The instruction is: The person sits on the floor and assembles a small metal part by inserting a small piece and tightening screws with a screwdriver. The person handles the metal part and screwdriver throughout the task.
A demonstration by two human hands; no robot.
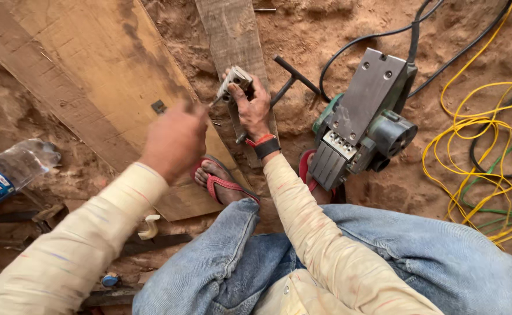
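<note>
Right hand [253, 108] pinches a small grey metal block [234, 83], held above the narrow plank [232, 35]. Left hand [175, 140] hovers just left of the block, blurred; fingers curled, whether they clasp anything cannot be told. Broad board [104, 76] lies left of the block on sandy ground. Electric planer [364, 125] rests upturned to the block's right, black T-wrench [294, 79] between them. Yellow wire [483, 151] coils beyond the planer. Plastic bottle [8, 175] far left. Foot in red sandal [221, 181] below the block.
</note>
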